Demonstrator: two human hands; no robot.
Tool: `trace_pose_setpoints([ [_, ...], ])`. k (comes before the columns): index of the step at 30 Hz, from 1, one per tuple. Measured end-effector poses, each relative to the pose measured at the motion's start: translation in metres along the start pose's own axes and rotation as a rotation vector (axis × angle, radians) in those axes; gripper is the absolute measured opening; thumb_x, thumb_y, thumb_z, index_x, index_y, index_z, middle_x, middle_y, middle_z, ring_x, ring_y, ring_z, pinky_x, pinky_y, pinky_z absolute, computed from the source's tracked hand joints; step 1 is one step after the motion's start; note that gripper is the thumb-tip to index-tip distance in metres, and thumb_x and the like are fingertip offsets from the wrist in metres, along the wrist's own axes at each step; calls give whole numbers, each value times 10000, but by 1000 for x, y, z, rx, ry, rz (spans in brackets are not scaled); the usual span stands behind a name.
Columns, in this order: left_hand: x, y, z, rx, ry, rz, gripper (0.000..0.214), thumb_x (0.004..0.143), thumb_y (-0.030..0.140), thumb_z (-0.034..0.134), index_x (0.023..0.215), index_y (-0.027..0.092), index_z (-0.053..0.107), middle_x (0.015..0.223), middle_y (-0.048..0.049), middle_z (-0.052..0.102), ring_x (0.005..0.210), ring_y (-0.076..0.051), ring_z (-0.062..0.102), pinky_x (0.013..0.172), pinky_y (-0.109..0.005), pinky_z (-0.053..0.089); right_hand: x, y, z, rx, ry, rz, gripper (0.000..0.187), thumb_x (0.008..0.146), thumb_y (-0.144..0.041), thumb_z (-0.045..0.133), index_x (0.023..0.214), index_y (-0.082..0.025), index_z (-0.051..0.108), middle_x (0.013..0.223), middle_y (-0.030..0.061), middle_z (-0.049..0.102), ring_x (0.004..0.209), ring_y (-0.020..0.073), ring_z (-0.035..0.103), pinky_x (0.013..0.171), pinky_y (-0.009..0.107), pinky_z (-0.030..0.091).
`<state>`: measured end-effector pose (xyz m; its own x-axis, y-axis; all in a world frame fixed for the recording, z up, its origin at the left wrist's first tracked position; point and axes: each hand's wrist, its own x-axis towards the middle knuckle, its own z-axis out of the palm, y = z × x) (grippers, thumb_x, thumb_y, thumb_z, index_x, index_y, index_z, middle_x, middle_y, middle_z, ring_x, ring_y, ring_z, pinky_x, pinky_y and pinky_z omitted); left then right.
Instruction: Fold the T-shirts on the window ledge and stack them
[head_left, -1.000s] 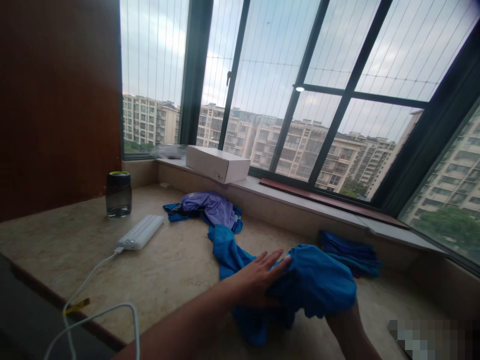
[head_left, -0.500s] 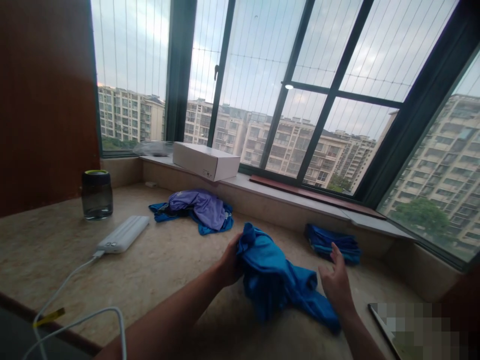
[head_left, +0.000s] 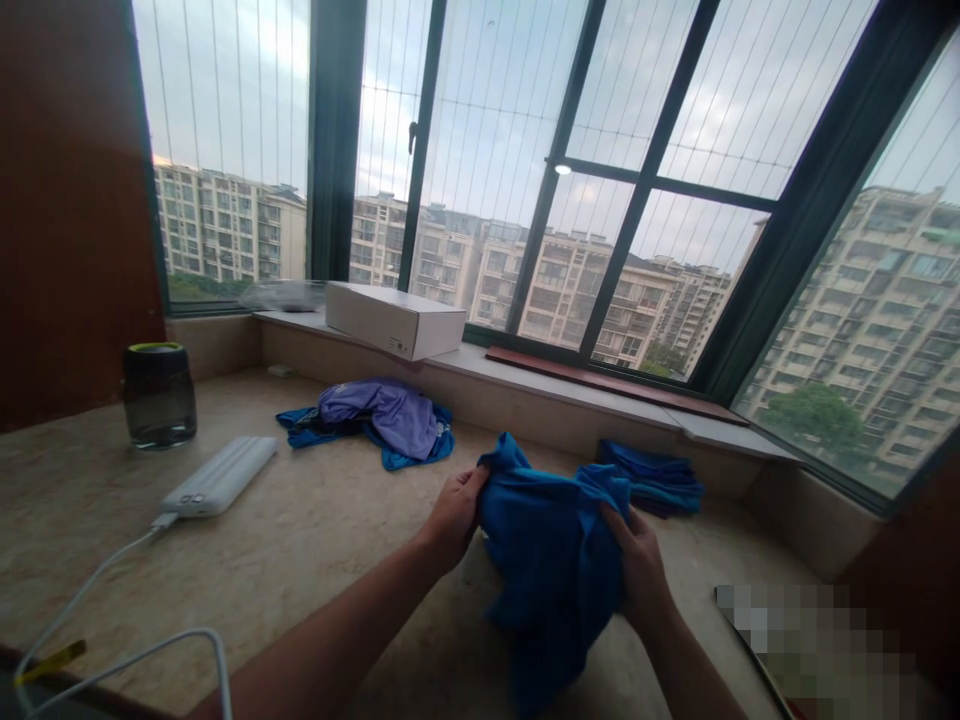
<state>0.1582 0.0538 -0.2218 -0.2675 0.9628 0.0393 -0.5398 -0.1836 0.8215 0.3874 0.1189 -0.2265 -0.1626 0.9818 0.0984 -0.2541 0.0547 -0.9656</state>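
A blue garment [head_left: 551,560] of thin cloth hangs between my two hands above the stone-look counter. My left hand [head_left: 459,515] pinches its upper left edge. Its upper right edge is gripped by my right hand [head_left: 636,550], with the thumb in front of the cloth. Folds hide the garment's exact kind. Behind my right hand lies a folded stack of blue clothes [head_left: 664,480], partly covered by the held cloth. Farther left, a loose pile of purple and blue clothes [head_left: 390,415] rests near the sill.
On the left stand a dark-lidded clear jar [head_left: 160,395] and a white power bank [head_left: 219,478] with a white cable [head_left: 82,590]. A white box [head_left: 394,320] sits on the window sill [head_left: 555,380]. At lower right lies a flat, dark-edged object [head_left: 817,650], its surface blurred out.
My right hand, open and apart from the cloth before, has closed on the garment's right edge. The garment now hangs spread between both hands. The view has shifted slightly right.
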Motion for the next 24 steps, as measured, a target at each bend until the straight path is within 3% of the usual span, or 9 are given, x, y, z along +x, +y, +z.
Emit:
trace_pose_setpoints([
  [4,8,17,-12,-167,211,64,282,823,437,746,816,176,641,697,-2,698,678,-180,693,634,-266,545,15,2,-17,32,294,-57,509,767,-606,736,1087,-211,713,896,37,789,855,258,753,750,367,629],
  [7,18,25,-21,-216,248,182,261,852,425,698,913,178,642,854,-37,744,858,-209,730,771,-301,572,30,7,-37,37,494,-74,547,806,-586,664,1203,-211,662,988,59,777,898,259,746,764,384,628],
  [11,25,20,-31,169,278,353,488,829,352,733,1269,174,621,1221,-133,706,1240,-295,618,1055,-424,475,44,15,-60,-210,666,-197,569,838,-552,582,1266,-179,627,1112,120,735,999,303,717,865,453,591],
  [13,20,11,-33,539,190,404,563,831,349,736,1351,178,607,1362,-168,640,1384,-344,494,1170,-503,348,46,25,-63,-507,552,-321,573,819,-510,607,1279,-168,624,1186,143,707,1113,334,674,988,494,528],
  [14,15,6,-33,724,62,427,575,842,367,728,1376,192,606,1416,-170,608,1423,-358,449,1196,-528,299,47,33,-63,-660,451,-376,571,808,-480,616,1284,-165,626,1229,151,689,1187,347,637,1051,508,483],
  [17,-6,-12,-30,1145,-541,447,638,841,451,741,1439,297,581,1544,-134,507,1469,-390,386,1217,-582,236,47,61,-62,-1001,104,-428,541,780,-339,606,1294,-175,648,1355,152,637,1369,349,513,1155,497,391],
  [19,-19,-25,-26,1278,-819,431,735,779,508,799,1455,334,567,1596,-131,438,1489,-439,328,1205,-633,218,49,77,-64,-1119,-55,-401,539,764,-244,582,1293,-191,667,1379,139,634,1382,326,514,1154,465,405],
  [21,-24,-36,-24,1319,-891,443,692,744,523,826,1379,316,646,1597,-140,433,1489,-469,306,1193,-655,222,52,84,-67,-1178,-125,-381,521,772,-207,566,1278,-200,685,1340,129,665,1319,302,581,1130,437,436],
  [24,-17,-41,-22,1264,-786,465,278,797,453,782,1000,264,796,1403,-108,645,1369,-379,524,1166,-519,364,51,71,-66,-1204,-116,-376,464,799,-218,589,1249,-195,702,1233,119,715,1213,280,654,1088,411,474],
])
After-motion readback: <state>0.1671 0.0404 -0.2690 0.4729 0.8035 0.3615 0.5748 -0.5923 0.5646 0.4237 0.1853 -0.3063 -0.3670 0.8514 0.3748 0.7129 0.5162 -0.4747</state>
